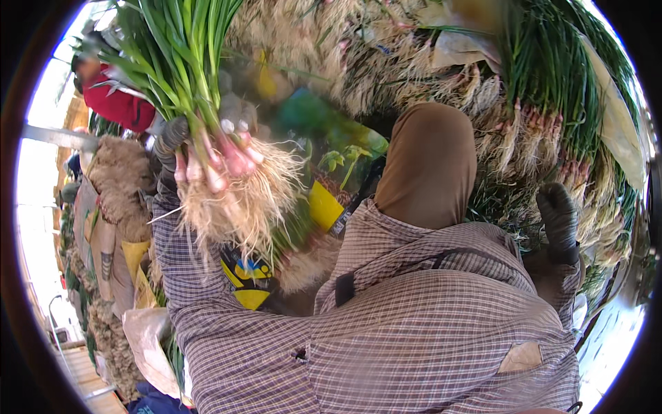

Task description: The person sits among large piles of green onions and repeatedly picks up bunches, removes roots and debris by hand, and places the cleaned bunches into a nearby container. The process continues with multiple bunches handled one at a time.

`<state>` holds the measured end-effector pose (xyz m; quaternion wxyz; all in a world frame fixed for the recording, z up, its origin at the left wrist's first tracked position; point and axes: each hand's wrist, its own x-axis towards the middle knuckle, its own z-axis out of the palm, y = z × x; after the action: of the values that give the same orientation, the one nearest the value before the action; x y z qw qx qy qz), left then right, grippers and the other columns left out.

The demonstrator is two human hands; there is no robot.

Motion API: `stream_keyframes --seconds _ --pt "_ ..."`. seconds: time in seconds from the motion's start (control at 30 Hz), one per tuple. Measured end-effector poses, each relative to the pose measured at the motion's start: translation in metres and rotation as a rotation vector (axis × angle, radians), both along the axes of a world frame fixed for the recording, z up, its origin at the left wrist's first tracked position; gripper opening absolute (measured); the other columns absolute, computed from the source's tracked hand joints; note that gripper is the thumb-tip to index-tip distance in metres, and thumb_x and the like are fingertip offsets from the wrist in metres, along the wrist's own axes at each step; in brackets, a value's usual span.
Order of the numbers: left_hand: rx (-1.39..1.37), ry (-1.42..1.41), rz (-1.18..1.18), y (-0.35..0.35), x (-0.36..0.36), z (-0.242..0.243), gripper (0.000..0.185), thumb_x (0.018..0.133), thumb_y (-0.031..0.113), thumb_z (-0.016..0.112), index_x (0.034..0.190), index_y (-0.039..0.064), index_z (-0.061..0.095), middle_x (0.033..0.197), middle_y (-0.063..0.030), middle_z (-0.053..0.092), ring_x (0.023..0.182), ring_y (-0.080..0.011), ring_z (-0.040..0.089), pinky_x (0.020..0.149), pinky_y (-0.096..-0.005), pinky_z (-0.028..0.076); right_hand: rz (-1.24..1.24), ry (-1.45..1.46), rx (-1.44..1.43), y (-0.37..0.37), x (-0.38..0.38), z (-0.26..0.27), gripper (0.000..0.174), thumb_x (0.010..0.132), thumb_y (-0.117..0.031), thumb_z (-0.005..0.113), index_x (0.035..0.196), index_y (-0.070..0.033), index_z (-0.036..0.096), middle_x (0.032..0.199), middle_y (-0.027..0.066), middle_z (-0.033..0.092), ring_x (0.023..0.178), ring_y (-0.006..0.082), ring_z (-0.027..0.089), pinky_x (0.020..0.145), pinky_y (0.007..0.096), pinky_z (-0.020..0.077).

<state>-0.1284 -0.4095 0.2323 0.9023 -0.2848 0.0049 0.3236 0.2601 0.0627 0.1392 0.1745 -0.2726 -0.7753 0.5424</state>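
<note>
In my gloved left hand (pixel 173 138) is a bunch of spring onions (pixel 227 155), gripped around the lower stems. Its green leaves rise toward the top edge, while the pinkish-white bulbs and pale, stringy roots hang out over my sleeve. My right hand (pixel 558 217), in a dark grey glove, is raised at the right, near a pile of onions (pixel 538 119) with roots showing. Nothing is visible in that hand, but its palm is hidden. Below the held bunch, more onion roots (pixel 310 264) lie beside my leg.
My bent knee (pixel 426 160) in brown cloth rises in the middle. Printed plastic sheeting (pixel 331 121), partly blurred, lies beyond it. Heaped onion roots (pixel 289 36) fill the top. A person in a red top (pixel 116 101) is at the upper left, above a rooty stack (pixel 121 176).
</note>
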Motion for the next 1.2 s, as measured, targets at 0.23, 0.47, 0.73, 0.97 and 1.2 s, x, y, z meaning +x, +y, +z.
stream_keyframes --seconds 0.23,0.47,0.73,0.97,1.2 --pt "-0.15 0.581 0.786 -0.149 0.068 -0.229 0.027 0.091 0.017 0.052 0.107 -0.005 0.057 0.096 -0.0158 0.06 0.078 -0.0141 0.06 0.057 -0.0219 0.045 0.355 -0.318 0.154 -0.003 -0.005 -0.039 0.015 0.091 -0.004 0.059 0.105 -0.006 0.059 0.09 -0.0026 0.057 0.082 0.0077 0.051 0.074 0.0231 0.0448" --pt "-0.638 1.315 0.962 -0.135 0.198 -0.376 0.027 0.089 0.025 0.062 0.095 -0.001 0.066 0.064 -0.0134 0.063 0.042 -0.0167 0.052 0.037 -0.0315 0.04 0.319 -0.418 -0.095 -0.023 -0.02 -0.048 0.016 0.09 -0.003 0.059 0.106 -0.001 0.057 0.091 0.0015 0.058 0.086 0.0108 0.051 0.079 0.0257 0.0451" --pt "-1.166 1.588 0.613 -0.158 0.213 -0.352 0.061 0.085 0.02 0.067 0.133 0.003 0.035 0.11 -0.0201 0.06 0.073 -0.0283 0.062 0.047 -0.04 0.047 0.235 -0.461 -0.227 -0.037 -0.018 -0.061 0.015 0.089 0.003 0.058 0.103 -0.002 0.059 0.092 0.0016 0.058 0.087 0.012 0.052 0.08 0.027 0.0452" --pt "-1.554 1.923 0.839 -0.171 0.226 -0.39 0.071 0.075 0.002 0.069 0.137 0.011 0.035 0.129 -0.0161 0.047 0.113 -0.0252 0.048 0.089 -0.0341 0.043 0.256 -0.503 -0.167 -0.033 -0.016 -0.072 0.017 0.087 0.006 0.058 0.103 -0.001 0.06 0.093 0.0012 0.059 0.088 0.0119 0.053 0.082 0.0266 0.0456" --pt "-0.786 3.022 -0.857 -0.151 0.221 -0.299 0.053 0.07 0.026 0.072 0.12 0.019 0.058 0.118 -0.0119 0.053 0.111 -0.0363 0.049 0.098 -0.043 0.04 0.241 -0.47 -0.22 -0.03 -0.011 -0.079 0.02 0.088 0.003 0.06 0.108 0.0 0.06 0.096 0.0028 0.06 0.093 0.0131 0.055 0.086 0.0277 0.0462"
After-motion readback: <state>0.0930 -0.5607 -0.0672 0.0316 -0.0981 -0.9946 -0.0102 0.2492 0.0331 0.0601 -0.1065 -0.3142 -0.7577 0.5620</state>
